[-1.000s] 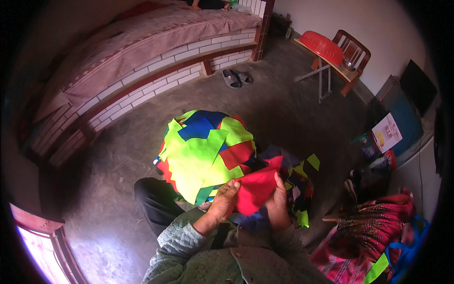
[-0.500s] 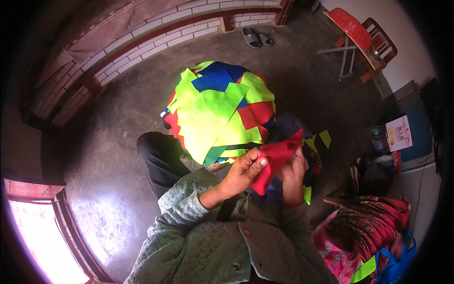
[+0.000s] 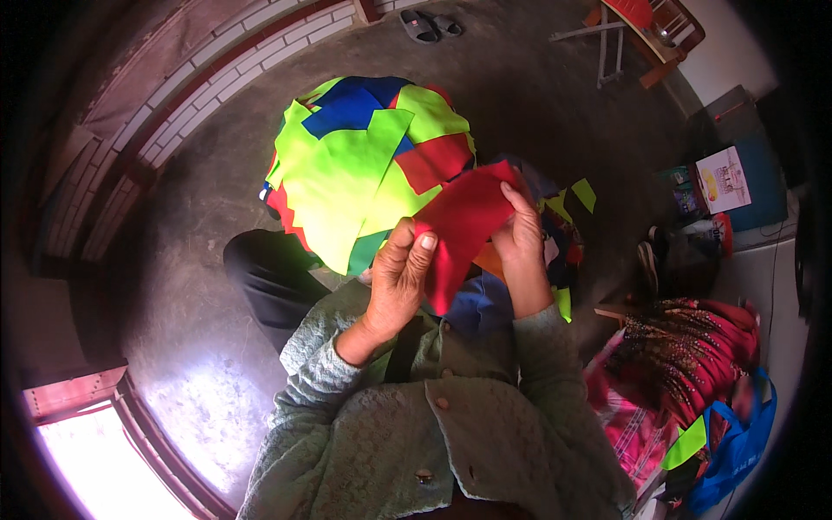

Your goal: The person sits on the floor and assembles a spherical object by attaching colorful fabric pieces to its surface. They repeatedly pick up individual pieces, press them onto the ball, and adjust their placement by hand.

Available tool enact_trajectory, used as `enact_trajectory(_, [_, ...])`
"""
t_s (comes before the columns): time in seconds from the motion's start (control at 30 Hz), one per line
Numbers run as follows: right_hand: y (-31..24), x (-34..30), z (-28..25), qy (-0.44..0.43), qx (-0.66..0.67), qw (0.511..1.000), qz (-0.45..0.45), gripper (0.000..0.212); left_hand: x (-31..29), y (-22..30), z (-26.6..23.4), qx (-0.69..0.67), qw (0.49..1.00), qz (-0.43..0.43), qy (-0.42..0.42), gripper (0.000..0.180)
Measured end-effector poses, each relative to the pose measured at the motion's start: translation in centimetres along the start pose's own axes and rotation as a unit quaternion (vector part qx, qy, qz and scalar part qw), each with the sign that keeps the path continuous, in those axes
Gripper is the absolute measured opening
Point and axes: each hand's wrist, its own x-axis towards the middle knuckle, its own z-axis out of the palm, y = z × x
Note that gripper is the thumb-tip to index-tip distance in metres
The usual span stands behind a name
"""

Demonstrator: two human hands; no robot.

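Pinching a red cloth piece (image 3: 468, 217) between them, the left hand (image 3: 399, 279) and right hand (image 3: 522, 238) have it, not yet set down, at the near-right edge of the already thickly layered heap (image 3: 342, 191).

From afar I see the pile (image 3: 360, 186) beyond the cloth (image 3: 464, 225), slippers (image 3: 420, 29) farther beyond, scraps (image 3: 584, 196) right, bag (image 3: 735, 464) lower right.

Light-patched grey floor (image 3: 186, 243), pale wall (image 3: 737, 52)

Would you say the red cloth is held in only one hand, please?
No, the left hand and right hand each hold the red cloth.
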Motion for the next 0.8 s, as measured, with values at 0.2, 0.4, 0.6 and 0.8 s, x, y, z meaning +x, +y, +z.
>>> enact_trajectory(0.2, [0.0, 0.9, -1.3, -0.024, -0.061, 0.996, -0.055, 0.024, -0.3, 0.2, 0.2, 0.005, 1.000, 0.017, -0.019, 0.013])
enact_trajectory(0.4, [-0.6, 0.6, -0.9, 0.004, -0.097, 0.990, -0.102, 0.018, 0.6, 1.0, -0.5, -0.051, 0.997, -0.019, -0.047, 0.012])
enact_trajectory(0.6, [-2.6, 2.4, 0.5, 0.048, -0.112, 0.988, -0.093, 0.022, 2.8, 2.1, -2.5, -0.063, 0.995, -0.066, -0.051, 0.014])
enact_trajectory(0.8, [-3.3, 6.3, 5.6, 0.014, -0.128, 0.988, -0.080, 0.014, 8.9, 3.9, -6.6, 0.007, 0.998, -0.037, -0.042, 0.022])
